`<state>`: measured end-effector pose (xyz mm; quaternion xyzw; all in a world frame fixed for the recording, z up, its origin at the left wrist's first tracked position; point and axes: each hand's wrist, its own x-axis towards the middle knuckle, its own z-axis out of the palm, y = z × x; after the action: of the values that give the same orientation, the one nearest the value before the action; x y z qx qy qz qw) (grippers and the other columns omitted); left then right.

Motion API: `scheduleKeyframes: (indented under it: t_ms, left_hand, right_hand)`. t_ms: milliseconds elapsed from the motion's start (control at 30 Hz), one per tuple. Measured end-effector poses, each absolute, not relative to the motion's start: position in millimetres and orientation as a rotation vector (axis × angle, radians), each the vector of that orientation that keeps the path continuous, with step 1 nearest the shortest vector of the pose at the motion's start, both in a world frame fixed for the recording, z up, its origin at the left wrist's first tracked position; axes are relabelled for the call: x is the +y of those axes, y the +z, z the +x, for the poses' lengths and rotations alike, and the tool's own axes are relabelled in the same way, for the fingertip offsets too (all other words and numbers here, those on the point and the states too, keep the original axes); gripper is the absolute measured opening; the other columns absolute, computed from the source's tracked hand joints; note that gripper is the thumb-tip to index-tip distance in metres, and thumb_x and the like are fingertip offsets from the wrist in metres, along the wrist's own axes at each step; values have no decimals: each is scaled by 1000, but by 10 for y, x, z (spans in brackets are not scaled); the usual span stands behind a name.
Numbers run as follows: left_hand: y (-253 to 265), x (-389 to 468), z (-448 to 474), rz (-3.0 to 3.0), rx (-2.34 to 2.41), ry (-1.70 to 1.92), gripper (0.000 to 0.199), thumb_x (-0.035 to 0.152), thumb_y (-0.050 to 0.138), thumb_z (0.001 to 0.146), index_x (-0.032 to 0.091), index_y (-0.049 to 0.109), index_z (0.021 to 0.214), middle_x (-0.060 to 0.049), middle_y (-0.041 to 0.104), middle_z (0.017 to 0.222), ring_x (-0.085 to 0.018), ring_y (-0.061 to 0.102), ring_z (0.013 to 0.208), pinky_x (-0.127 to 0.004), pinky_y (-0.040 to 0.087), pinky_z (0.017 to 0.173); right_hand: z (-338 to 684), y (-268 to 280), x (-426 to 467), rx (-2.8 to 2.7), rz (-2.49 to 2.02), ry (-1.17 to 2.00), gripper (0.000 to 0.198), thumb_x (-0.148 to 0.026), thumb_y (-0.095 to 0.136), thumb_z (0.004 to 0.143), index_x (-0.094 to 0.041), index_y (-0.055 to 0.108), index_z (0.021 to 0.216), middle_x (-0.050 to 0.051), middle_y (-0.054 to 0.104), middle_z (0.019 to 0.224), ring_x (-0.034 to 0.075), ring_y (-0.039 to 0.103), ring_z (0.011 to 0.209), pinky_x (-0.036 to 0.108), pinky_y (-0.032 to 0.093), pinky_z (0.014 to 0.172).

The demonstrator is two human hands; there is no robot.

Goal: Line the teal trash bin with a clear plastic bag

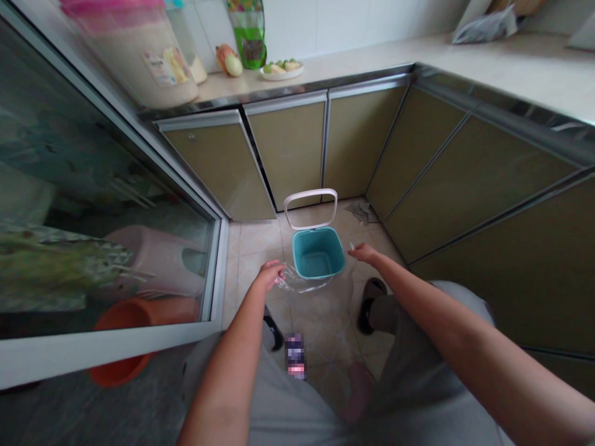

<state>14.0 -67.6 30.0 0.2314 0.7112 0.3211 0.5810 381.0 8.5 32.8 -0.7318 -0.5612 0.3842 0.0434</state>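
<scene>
A clear plastic bag [309, 287] hangs stretched between my two hands, just in front of a teal bin [318, 255]. My left hand [271, 274] pinches the bag's bunched edge to the left of the bin. On the other side, my right hand [364, 252] is closed on a bit of the same thin plastic. The bin stands upright on the tiled floor, and nothing shows inside it. Its pale pink rim frame [310, 194] is tilted up at the back. The bag's lower part is hard to make out against the tiles.
Cabinets [288, 148] line the back and right, one door ajar. A counter [353, 59] carries a pink-lidded container [139, 62], a plate of fruit [281, 71] and a green packet [248, 37]. A glass door [216, 266] stands left. A blurred-out object [295, 356] lies between my feet.
</scene>
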Motion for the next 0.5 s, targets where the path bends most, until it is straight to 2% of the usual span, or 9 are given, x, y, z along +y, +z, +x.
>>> scheduleKeyframes:
  t_ms: [100,167,300,500]
  left_hand:
    - [393,-763,181,583,1728,605,31,22,78,83,14,63,110,8,54,57,-7,48,43,-22,52,55]
    - [438,-851,193,601,1754,522,23,27,81,80,14,64,90,7,51,52,-7,44,40,-23,50,51]
    - [508,-1068,194,648,1822,375,32,32,82,78,16,57,66,5,48,45,-7,38,37,-28,51,51]
    - [598,-1393,201,750,1897,299,35,27,79,76,19,52,56,6,37,35,-11,35,32,-29,42,44]
  right_hand:
    - [3814,364,-23,-1713,-2117,1151,24,-34,66,86,-14,68,72,-1,55,60,11,50,60,23,36,55]
    - [3834,397,-92,-1745,-2041,1176,22,-33,67,83,-15,67,70,-1,57,61,11,50,61,22,35,55]
    - [3884,438,-264,-1750,-1896,1331,19,-30,64,81,-15,64,70,1,60,63,10,51,59,21,36,53]
    - [3915,487,-695,-1650,-1759,1403,23,-34,61,80,-16,63,66,3,65,65,12,57,64,22,41,60]
